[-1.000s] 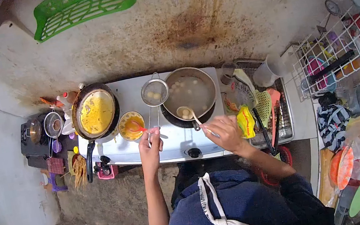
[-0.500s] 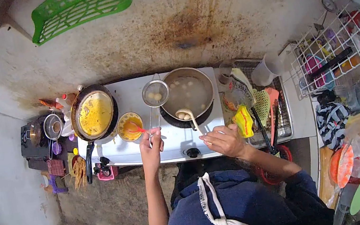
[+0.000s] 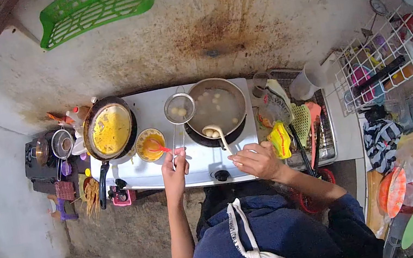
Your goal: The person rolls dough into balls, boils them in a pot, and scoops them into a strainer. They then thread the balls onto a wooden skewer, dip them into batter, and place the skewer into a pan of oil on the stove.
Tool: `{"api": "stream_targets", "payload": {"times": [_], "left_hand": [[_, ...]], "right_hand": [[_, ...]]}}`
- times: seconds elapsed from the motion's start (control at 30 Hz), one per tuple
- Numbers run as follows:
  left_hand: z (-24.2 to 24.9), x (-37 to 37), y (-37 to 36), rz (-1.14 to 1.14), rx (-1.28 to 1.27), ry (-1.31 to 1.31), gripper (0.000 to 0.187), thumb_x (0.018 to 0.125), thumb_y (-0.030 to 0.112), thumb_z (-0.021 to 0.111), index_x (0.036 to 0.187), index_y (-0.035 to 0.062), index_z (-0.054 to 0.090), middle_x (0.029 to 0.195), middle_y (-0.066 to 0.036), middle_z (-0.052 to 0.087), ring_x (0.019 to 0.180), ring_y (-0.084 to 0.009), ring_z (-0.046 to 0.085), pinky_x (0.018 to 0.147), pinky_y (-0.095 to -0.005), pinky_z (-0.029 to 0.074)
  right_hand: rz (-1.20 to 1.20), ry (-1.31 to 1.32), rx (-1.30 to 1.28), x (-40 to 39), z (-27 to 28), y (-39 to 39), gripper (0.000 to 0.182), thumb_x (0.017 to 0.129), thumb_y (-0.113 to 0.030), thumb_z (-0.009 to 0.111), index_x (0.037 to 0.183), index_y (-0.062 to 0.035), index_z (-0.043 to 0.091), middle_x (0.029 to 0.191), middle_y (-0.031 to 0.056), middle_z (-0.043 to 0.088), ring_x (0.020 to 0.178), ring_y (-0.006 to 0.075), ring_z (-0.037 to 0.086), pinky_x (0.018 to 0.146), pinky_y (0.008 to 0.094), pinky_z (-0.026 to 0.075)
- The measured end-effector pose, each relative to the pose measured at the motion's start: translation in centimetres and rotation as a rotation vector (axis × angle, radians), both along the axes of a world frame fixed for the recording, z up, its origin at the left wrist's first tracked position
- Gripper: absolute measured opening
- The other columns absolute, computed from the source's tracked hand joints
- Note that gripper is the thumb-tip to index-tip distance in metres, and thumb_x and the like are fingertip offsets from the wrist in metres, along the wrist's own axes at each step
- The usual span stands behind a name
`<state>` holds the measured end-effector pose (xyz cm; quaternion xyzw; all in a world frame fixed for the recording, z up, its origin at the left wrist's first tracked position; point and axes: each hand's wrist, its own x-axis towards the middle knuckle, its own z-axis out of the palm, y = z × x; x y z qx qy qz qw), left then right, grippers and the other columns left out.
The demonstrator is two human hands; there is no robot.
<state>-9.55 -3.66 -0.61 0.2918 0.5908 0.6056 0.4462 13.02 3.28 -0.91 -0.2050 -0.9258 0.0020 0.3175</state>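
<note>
My left hand [image 3: 175, 169] is closed around the handle of a wire-mesh strainer [image 3: 179, 108]. A few pale balls lie in its mesh, and its bowl is just by the left rim of a pot [image 3: 240, 90]. Cloudy liquid with several floating balls fills the pot. With its fingers wrapped round a cream-coloured ladle [image 3: 224, 141], my right hand [image 3: 256, 160] holds it at the pot's front edge. Several pale balls [image 3: 211, 133] rest in the ladle's bowl. Near my left hand, a patterned bowl [image 3: 141, 152] contains orange-yellow sauce and a red spoon [image 3: 161, 148].
A frying pan [image 3: 87, 133] with yellow food in it sits on the left side of the white stove [image 3: 140, 176]. To the right are a yellow packet [image 3: 279, 140], a pink spatula [image 3: 313, 112] and a clear jug [image 3: 304, 84]. A wire rack [image 3: 345, 85] hangs further right.
The camera view has shifted very slightly. Both hands, the strainer and the ladle stay practically where they were over the stove.
</note>
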Motion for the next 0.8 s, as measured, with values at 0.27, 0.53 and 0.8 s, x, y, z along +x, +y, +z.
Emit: {"api": "stream_targets", "payload": {"times": [0.27,0.53,0.8], "left_hand": [[-0.2,0.8,0.1,-0.047,-0.021,0.01,0.018,0.087,0.018,0.056,0.094,0.0016,0.052,0.054,0.006,0.04,0.048,-0.0027,0.034,0.045,-0.0178,0.024],[-2.5,1.7,0.1,-0.092,-0.071,-0.017,0.02,0.087,0.02,0.056,0.092,0.0011,0.052,0.054,0.006,0.042,0.049,-0.0029,0.034,0.045,-0.0184,0.023],[-3.4,2.6,0.4,-0.146,-0.096,-0.006,0.019,0.087,0.018,0.056,0.092,0.0003,0.053,0.054,0.005,0.043,0.047,-0.003,0.035,0.044,-0.0185,0.025]], "right_hand": [[-0.413,0.172,-0.507,-0.9,0.0,3.9,0.015,0.082,-0.021,0.056,0.088,-0.0125,0.068,0.081,0.0024,0.064,0.083,0.014,0.054,0.071,0.0339,0.032],[-0.518,0.538,-0.743,1.2,0.3,9.1,0.02,0.084,-0.021,0.055,0.088,-0.0066,0.068,0.081,0.0082,0.064,0.075,0.02,0.057,0.074,0.0321,0.04],[-0.511,0.325,-0.421,0.0,6.9,7.8,0.02,0.083,-0.028,0.055,0.091,-0.0153,0.068,0.085,-0.0006,0.064,0.088,0.0169,0.052,0.08,0.035,0.028]]}}
